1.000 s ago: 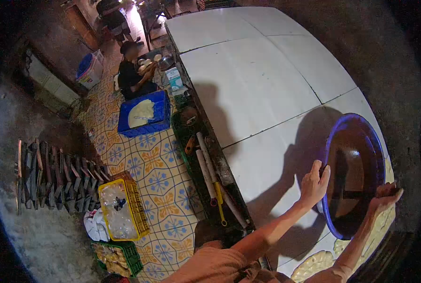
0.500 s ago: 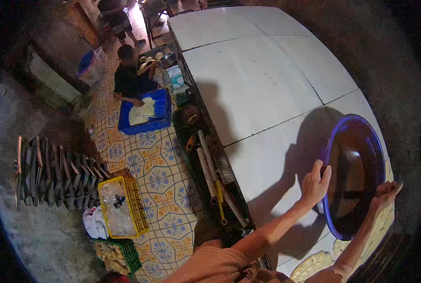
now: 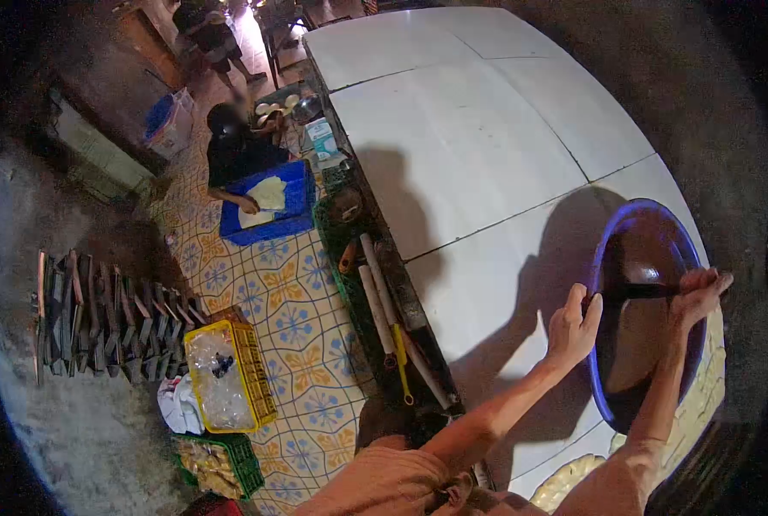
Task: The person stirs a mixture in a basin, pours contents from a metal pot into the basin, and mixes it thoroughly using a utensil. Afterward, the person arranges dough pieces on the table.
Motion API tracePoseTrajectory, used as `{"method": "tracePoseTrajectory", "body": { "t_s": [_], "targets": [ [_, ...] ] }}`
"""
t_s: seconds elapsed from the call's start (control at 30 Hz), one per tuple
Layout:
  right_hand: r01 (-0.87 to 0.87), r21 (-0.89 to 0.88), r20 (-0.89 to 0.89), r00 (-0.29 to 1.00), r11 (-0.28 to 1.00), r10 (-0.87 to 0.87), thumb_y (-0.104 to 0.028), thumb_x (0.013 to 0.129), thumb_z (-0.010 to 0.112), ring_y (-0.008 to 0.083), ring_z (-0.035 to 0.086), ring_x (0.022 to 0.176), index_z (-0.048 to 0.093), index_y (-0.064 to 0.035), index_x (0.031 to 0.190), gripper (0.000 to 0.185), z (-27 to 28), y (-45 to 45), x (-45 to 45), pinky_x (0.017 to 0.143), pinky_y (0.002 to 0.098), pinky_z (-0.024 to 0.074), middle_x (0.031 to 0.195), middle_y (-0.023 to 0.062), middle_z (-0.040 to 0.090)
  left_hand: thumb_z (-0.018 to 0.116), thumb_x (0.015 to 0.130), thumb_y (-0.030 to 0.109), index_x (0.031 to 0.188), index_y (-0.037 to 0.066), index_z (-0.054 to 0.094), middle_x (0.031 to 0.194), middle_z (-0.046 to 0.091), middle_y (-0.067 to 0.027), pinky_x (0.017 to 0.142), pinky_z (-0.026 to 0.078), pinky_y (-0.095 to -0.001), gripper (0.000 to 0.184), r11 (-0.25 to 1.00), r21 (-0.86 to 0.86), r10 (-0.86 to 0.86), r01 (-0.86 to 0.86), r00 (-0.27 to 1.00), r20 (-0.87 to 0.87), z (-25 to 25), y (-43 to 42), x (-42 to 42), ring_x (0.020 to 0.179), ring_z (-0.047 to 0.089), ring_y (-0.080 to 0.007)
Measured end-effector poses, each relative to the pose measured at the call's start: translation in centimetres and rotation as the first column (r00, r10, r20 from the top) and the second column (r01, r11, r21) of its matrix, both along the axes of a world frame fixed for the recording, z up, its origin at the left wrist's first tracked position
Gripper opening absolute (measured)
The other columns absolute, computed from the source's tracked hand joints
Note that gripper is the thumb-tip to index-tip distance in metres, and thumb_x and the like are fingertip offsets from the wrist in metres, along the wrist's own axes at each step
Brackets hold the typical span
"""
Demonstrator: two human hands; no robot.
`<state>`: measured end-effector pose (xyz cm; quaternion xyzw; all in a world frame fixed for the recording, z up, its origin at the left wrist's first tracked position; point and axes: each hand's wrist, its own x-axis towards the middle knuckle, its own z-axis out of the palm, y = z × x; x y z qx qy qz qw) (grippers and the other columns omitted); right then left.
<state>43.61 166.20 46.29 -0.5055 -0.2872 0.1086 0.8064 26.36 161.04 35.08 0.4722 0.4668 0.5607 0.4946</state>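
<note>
Our left grip (image 3: 571, 331) clasps the blue basin (image 3: 595, 378) by its rim

Our right grip (image 3: 697, 297) curls at the opposite rim; whether it grasps anything, we cannot tell. If our 1 clear hold slackened, the basin could twist or slip. It lies between our 2 hands, dark inside facing us. Pale dough (image 3: 566, 483) lies near it on the white bench (image 3: 461, 146), exposed to any knock.

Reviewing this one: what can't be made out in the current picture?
Head view: whether the dark streak across the round, blue-rimmed plastic basin is tool or shadow; dimness and the right hand obscure it.
Head view: pale, flattened dough, partly behind the right arm.
Head view: printing on the white-and-teal packet; too small.
</note>
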Motion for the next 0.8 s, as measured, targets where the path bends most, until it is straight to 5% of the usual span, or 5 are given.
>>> {"method": "tracePoseTrajectory", "body": {
  "t_s": [0.17,0.33,0.53,0.7,0.8],
  "targets": [
    [0.057,-0.137,0.221,0.975,0.989,-0.025,-0.038,0.091,0.052,0.0117,0.043,0.054,0.053,-0.0024,0.1,0.037,-7.3,-2.3,13.7,0.048,0.0249,0.0346,0.068,0.0021,0.05,0.054,0.091,0.021,0.096,0.004,0.044,0.068,0.052,-0.0171,0.052,0.04,-0.0404,0.02,0.991,0.097,0.1,-0.097,0.995,-0.024,-0.6,0.1,0.5,0.058,0.056,-0.0339],
    [0.095,-0.18,0.333,0.942,0.979,-0.03,-0.046,0.095,0.041,0.0069,0.021,0.048,0.034,-0.0137,0.062,0.047,-6.5,-6.1,8.9,0.046,0.0257,0.0198,0.055,-0.0036,0.025,0.054,0.09,0.022,0.096,0.004,0.045,0.067,0.052,-0.0183,0.052,0.04,-0.0434,0.022,0.997,0.047,0.058,-0.06,0.997,0.046,-0.3,-0.1,0.7,0.061,0.057,-0.0386],
    [0.112,-0.324,0.254,0.967,0.94,-0.028,-0.049,0.093,0.043,0.0064,0.028,0.048,0.038,-0.0135,0.064,0.047,-5.8,-7.2,7.8,0.045,0.0245,0.0218,0.058,-0.0039,0.035,0.054,0.09,0.022,0.096,0.004,0.045,0.07,0.054,-0.0193,0.054,0.04,-0.0447,0.021,0.993,0.077,0.084,-0.084,0.996,0.001,-0.8,0.2,0.6,0.066,0.058,-0.0408],
    [0.099,-0.236,0.552,0.832,0.967,0.05,-0.053,0.092,0.042,0.0074,0.031,0.051,0.041,-0.0103,0.073,0.046,-7.9,-11.1,5.4,0.045,0.025,0.0235,0.062,-0.0036,0.037,0.054,0.09,0.022,0.097,0.003,0.045,0.071,0.055,-0.0205,0.055,0.041,-0.0463,0.022,0.998,0.044,0.047,-0.048,0.999,0.019,-0.3,0.1,0.4,0.066,0.058,-0.0409],
    [0.14,-0.122,0.271,0.957,0.983,-0.103,-0.057,0.092,0.035,0.0082,0.032,0.052,0.043,-0.0083,0.079,0.051,-4.2,-7.7,1.9,0.045,0.0255,0.0245,0.064,-0.0023,0.038,0.054,0.09,0.021,0.098,0.003,0.044,0.071,0.055,-0.0201,0.056,0.041,-0.046,0.022,1.0,0.01,0.01,-0.01,1.0,0.005,-0.2,0.1,0.4,0.065,0.058,-0.0411]
  ]
}}
